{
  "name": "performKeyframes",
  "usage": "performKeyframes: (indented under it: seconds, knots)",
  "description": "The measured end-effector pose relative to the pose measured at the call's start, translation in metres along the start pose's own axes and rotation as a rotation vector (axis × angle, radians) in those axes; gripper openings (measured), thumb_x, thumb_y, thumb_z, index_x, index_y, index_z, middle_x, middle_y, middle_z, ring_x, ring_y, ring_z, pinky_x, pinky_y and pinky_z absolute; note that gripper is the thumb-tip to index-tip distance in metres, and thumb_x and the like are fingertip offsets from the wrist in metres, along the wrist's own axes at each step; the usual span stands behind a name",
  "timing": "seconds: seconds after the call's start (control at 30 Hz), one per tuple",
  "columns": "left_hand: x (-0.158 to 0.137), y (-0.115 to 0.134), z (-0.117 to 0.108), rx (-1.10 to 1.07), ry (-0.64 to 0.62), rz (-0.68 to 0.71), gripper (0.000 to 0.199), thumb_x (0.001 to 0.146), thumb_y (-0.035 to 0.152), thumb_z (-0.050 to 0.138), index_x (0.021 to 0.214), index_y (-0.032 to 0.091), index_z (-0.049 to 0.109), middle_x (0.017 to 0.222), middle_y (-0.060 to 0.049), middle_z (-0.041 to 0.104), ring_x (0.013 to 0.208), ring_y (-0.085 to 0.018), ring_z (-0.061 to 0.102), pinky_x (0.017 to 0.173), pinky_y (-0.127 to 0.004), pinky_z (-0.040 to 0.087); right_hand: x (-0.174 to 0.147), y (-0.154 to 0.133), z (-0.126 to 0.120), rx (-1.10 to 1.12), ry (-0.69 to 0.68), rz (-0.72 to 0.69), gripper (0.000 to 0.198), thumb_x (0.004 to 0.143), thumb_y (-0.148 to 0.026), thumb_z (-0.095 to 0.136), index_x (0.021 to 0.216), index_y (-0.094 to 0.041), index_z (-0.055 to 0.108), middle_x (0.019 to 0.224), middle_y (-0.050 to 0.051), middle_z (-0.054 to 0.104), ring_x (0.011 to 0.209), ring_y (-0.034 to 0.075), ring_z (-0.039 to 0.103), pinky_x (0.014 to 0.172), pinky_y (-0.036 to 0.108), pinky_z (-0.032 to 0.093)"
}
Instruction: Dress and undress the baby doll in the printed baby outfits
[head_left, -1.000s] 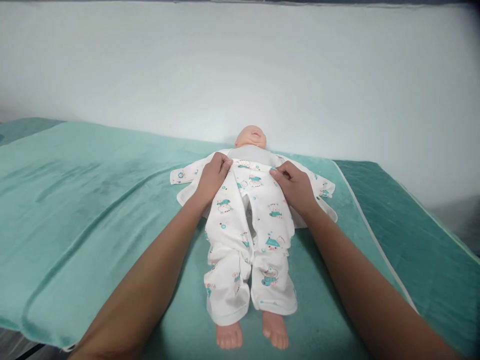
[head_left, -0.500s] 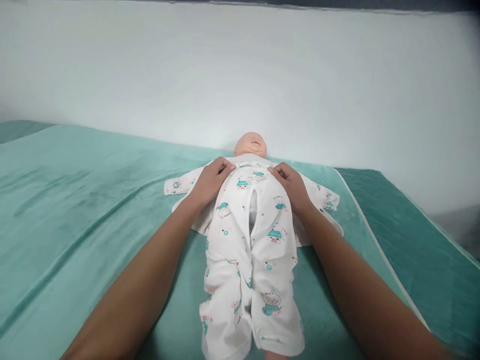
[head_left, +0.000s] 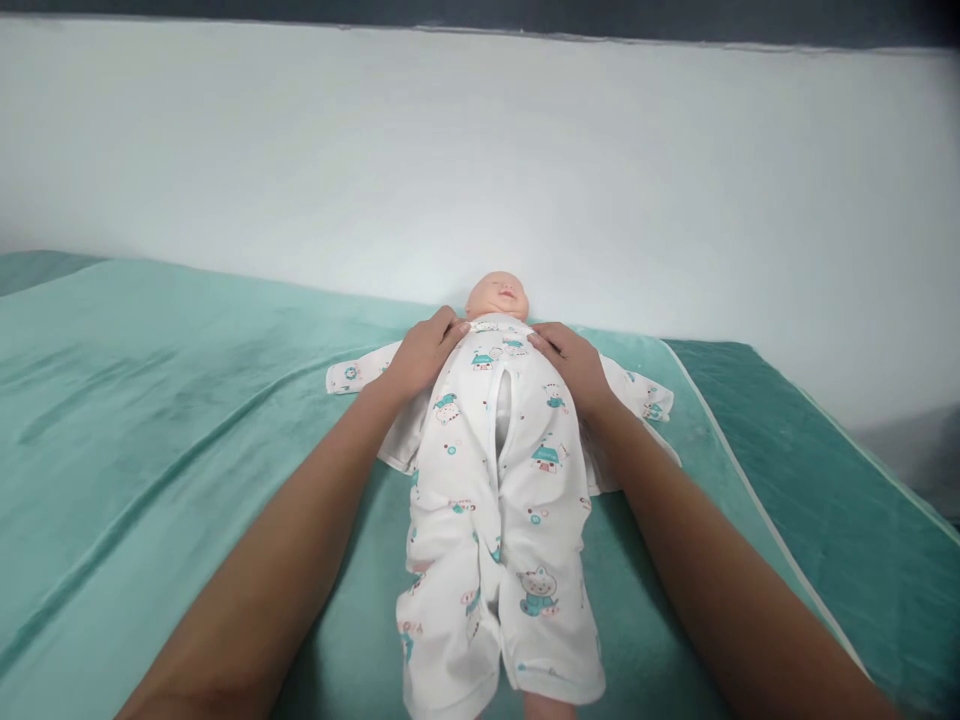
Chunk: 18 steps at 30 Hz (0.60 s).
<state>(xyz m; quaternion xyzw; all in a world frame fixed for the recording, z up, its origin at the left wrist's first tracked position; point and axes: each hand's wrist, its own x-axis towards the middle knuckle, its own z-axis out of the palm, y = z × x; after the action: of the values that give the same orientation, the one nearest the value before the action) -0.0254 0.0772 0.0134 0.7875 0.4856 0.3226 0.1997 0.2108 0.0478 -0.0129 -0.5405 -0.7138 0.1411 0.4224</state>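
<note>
A baby doll (head_left: 498, 295) lies on its back, its head by the wall. White baby trousers (head_left: 457, 475) with teal house and animal prints cover its legs and belly, the waistband reaching high on the chest. A split runs down the crotch of the trousers. Fingers of my left hand (head_left: 429, 352) are closed on the left end of the waistband. At the other end, my right hand (head_left: 571, 368) grips the band, thumb and fingers pressed together. The doll's white printed top (head_left: 646, 392) spreads out to both sides, partly hidden under my hands and forearms.
A light green plush blanket (head_left: 180, 420) with folds lies under the doll. Darker green bedding (head_left: 810, 460) shows at the right, past a pale edge. A white wall (head_left: 480, 150) with a dark band on top rises behind the doll's head.
Both hands have drawn the waistband slightly up the chest toward the doll's chin, covering the strip of top that showed there. The view has tilted up a little.
</note>
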Motion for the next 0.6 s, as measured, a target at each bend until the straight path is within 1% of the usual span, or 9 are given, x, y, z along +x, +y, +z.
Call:
performKeyframes:
  seconds: [0.07,0.13,0.2,0.27,0.37,0.5,0.6]
  knots:
    - [0.008,-0.002,0.000,0.038,0.019,0.003,0.027,0.096,0.043,0.039,0.079,0.022,0.042,0.074,0.000,0.058,0.071,-0.019,0.053,0.069,-0.031,0.039,0.005,0.000,0.000,-0.036,0.017,0.034,0.030,0.094,-0.048,0.044,0.089,-0.025,0.064,0.107,0.003,0.070,0.099,0.024,0.061,0.085,0.036,0.041]
    - [0.017,-0.004,0.000,0.062,0.039,0.009,0.024,0.095,0.040,0.040,0.079,0.023,0.042,0.072,0.000,0.055,0.068,-0.019,0.051,0.066,-0.031,0.036,0.012,0.000,0.001,-0.083,0.027,0.069,0.031,0.093,-0.048,0.044,0.082,-0.025,0.061,0.093,0.003,0.069,0.089,0.022,0.060,0.078,0.034,0.039]
    - [0.024,-0.008,0.002,0.071,0.055,0.006,0.022,0.095,0.039,0.040,0.080,0.023,0.041,0.069,0.000,0.053,0.066,-0.018,0.049,0.064,-0.031,0.034,0.019,0.001,0.002,-0.139,0.031,0.101,0.033,0.093,-0.048,0.044,0.072,-0.023,0.053,0.078,0.001,0.063,0.078,0.020,0.055,0.071,0.032,0.035]
    - [0.031,-0.012,0.005,0.067,0.058,0.002,0.022,0.095,0.040,0.040,0.080,0.023,0.041,0.068,0.000,0.051,0.065,-0.018,0.048,0.063,-0.031,0.034,0.026,0.002,0.003,-0.191,0.027,0.131,0.035,0.092,-0.047,0.044,0.067,-0.023,0.044,0.068,-0.001,0.055,0.070,0.018,0.050,0.066,0.031,0.031]
    - [0.040,-0.019,0.010,0.074,0.056,-0.003,0.023,0.095,0.041,0.039,0.081,0.023,0.040,0.068,0.000,0.051,0.064,-0.019,0.048,0.063,-0.031,0.033,0.036,0.006,0.004,-0.237,0.008,0.166,0.036,0.091,-0.046,0.044,0.065,-0.023,0.038,0.063,-0.002,0.048,0.065,0.017,0.044,0.063,0.030,0.028]
    - [0.047,-0.025,0.015,0.103,0.095,-0.035,0.021,0.095,0.040,0.038,0.082,0.024,0.039,0.068,-0.001,0.052,0.063,-0.020,0.048,0.060,-0.031,0.032,0.044,0.012,0.007,-0.227,0.001,0.190,0.037,0.089,-0.046,0.047,0.062,-0.023,0.037,0.058,-0.002,0.045,0.061,0.017,0.041,0.059,0.030,0.028]
    - [0.046,-0.025,0.014,0.116,0.062,-0.070,0.021,0.094,0.039,0.041,0.080,0.023,0.041,0.067,-0.001,0.055,0.063,-0.020,0.049,0.062,-0.032,0.035,0.045,0.017,0.010,-0.191,0.016,0.201,0.037,0.087,-0.048,0.048,0.061,-0.023,0.038,0.058,-0.002,0.046,0.060,0.017,0.041,0.057,0.029,0.029]
